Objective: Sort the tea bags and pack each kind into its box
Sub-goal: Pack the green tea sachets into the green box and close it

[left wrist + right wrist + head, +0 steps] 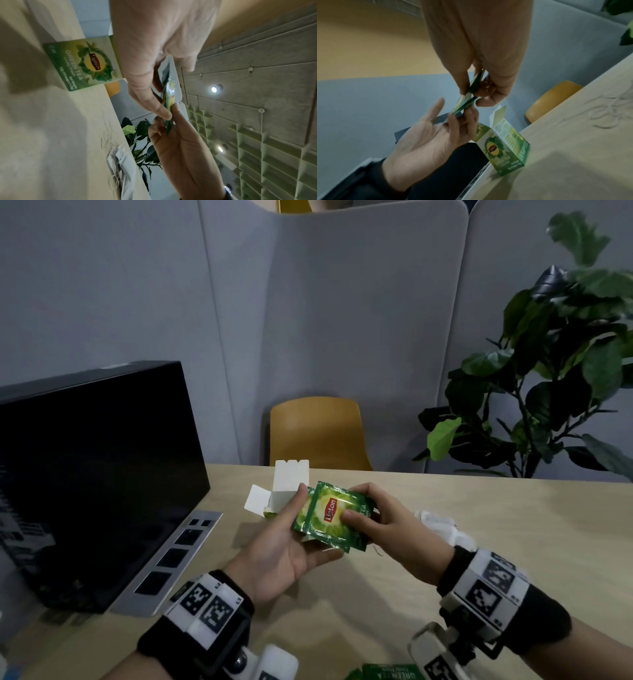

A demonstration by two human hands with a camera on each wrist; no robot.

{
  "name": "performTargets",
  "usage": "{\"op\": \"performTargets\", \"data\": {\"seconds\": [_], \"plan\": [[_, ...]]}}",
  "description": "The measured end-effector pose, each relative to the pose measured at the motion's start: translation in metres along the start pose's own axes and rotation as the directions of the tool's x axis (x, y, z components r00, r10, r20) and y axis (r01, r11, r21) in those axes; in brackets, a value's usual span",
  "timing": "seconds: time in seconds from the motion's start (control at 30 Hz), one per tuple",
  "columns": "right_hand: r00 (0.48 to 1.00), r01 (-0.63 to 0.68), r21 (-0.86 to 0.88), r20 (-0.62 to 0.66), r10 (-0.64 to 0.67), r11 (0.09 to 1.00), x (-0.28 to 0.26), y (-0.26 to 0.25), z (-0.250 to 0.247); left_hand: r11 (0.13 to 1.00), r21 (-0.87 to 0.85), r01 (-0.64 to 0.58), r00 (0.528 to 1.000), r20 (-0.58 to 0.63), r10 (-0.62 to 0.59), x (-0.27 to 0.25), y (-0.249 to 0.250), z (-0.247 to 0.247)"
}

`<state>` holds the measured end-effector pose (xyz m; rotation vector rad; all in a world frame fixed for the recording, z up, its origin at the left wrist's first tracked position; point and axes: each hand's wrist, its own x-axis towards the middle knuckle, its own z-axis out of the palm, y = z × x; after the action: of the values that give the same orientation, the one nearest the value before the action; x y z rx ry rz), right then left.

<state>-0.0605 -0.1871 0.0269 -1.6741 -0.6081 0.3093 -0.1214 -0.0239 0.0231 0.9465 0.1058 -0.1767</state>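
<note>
The right hand (pixel 387 518) pinches the green sachets (pixel 334 515); the left hand (pixel 284 549), grip spread, supports them. Square the stack before entering the green box (pixel 291 487).

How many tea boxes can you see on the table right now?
1. The open green box stands on the table, flap up, just beyond the left hand and the held sachets. Another box may lie out of view.

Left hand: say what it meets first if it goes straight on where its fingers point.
The left hand would likely first meet the open green tea box, just beyond its fingers; depth is unclear.
</note>
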Motion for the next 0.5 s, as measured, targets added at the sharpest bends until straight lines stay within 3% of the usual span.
{"op": "performTargets", "data": {"seconds": [0.1, 0.17, 0.27, 0.33, 0.4, 0.5], "plan": [[0.998, 0.040, -0.171, -0.044, -0.048, 0.984, 0.003, -0.002, 0.008, 0.987, 0.097, -0.129, 0.992, -0.002, 0.130, 0.002, -0.001, -0.001], [0.996, 0.047, -0.188, -0.071, -0.061, 0.981, 0.006, -0.003, 0.012, 0.961, 0.159, -0.227, 0.973, -0.013, 0.232, 0.005, -0.002, -0.004], [0.996, -0.074, 0.153, 0.064, 0.065, 0.986, 0.005, -0.003, 0.018, 0.932, 0.168, -0.320, 0.946, 0.002, 0.324, 0.006, -0.002, -0.004], [0.990, -0.117, 0.287, 0.108, 0.089, 0.951, 0.008, -0.003, 0.018, 0.888, 0.297, -0.350, 0.931, 0.001, 0.366, 0.006, 0.003, -0.007], [0.997, -0.075, 0.290, 0.032, 0.069, 0.954, 0.019, -0.005, 0.016, 0.789, 0.508, -0.345, 0.903, -0.048, 0.426, 0.012, 0.014, -0.016], [0.994, -0.002, 0.262, -0.106, 0.030, 0.965, 0.046, -0.012, 0.008, 0.571, 0.771, -0.281, 0.791, -0.152, 0.593, 0.018, 0.042, -0.032]]}}
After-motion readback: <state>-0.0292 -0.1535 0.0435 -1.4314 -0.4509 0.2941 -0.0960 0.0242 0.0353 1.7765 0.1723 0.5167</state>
